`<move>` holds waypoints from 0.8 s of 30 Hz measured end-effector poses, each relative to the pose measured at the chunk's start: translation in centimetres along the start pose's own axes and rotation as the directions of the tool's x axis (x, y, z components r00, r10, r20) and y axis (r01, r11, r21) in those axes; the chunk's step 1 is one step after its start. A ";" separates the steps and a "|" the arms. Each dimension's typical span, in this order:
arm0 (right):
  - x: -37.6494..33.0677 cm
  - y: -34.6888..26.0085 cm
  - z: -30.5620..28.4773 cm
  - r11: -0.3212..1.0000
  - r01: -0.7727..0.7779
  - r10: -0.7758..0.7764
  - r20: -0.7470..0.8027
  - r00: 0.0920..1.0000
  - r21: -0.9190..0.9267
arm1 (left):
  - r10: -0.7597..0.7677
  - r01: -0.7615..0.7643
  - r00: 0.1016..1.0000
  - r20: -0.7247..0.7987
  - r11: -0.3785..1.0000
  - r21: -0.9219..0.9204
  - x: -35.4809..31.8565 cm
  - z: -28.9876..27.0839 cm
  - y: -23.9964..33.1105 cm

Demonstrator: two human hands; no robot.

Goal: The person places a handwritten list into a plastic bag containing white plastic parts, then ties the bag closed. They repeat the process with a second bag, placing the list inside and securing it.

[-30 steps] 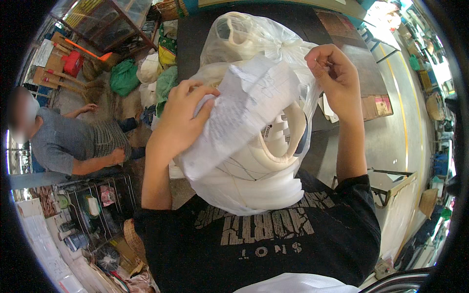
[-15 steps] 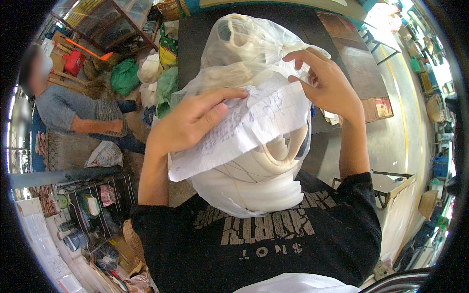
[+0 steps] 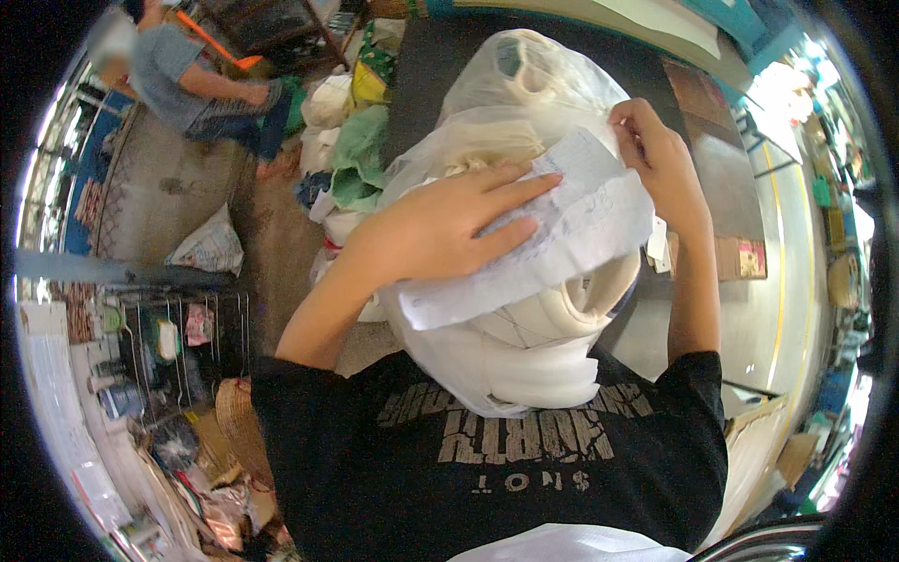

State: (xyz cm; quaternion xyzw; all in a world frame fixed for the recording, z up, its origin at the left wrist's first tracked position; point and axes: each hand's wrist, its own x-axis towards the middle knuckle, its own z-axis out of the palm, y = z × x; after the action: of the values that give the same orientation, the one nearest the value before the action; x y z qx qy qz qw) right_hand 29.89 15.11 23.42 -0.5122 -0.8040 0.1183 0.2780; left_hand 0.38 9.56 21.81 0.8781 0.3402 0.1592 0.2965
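Note:
A big clear plastic bag (image 3: 524, 112) stuffed with cream-white rolled material (image 3: 538, 351) rests against my chest, on the edge of a dark table (image 3: 426, 66). A crumpled white paper sheet (image 3: 543, 248) with faint writing lies across the bag. My left hand (image 3: 440, 225) lies flat on the paper, fingers spread, pressing it onto the bag. My right hand (image 3: 660, 159) pinches the paper's upper right corner at the bag's side.
Green and white bags (image 3: 351, 159) are piled on the floor at the table's left. A person in a grey shirt (image 3: 183, 75) sits on the floor at the upper left. A wire rack (image 3: 164, 347) with goods and a woven basket (image 3: 239, 426) stand at the lower left.
The paper has been flattened out across the bag. My left hand slid right over it, and my right hand moved up to the paper's corner. The view shifted, so the seated person appears higher.

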 end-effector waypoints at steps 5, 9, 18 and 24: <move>0.4 -0.8 -0.5 0.998 -0.042 0.039 0.051 0.998 0.052 | -0.012 0.014 1.000 -0.021 0.996 0.090 1.2 0.0 -2.4; 0.3 -0.5 -2.5 0.998 -0.036 0.045 0.177 0.983 -0.052 | 0.034 -0.031 0.999 -0.019 0.990 0.137 1.3 -1.4 -2.5; -1.3 -2.1 -4.5 1.000 0.014 -0.013 -0.130 0.991 0.007 | -0.141 0.259 0.919 -0.368 0.920 0.295 -0.3 -2.0 -2.1; -5.1 -5.7 -5.9 0.986 0.145 -0.115 -0.301 0.947 0.079 | -0.179 0.329 0.867 -0.465 0.906 0.265 -4.3 -3.3 -2.3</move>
State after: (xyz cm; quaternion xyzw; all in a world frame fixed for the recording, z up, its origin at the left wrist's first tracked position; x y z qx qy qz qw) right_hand 30.54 7.48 29.35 -0.4554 -0.7784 0.0622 0.4276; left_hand -5.47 9.33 22.54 0.8052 0.5332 0.2474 0.0786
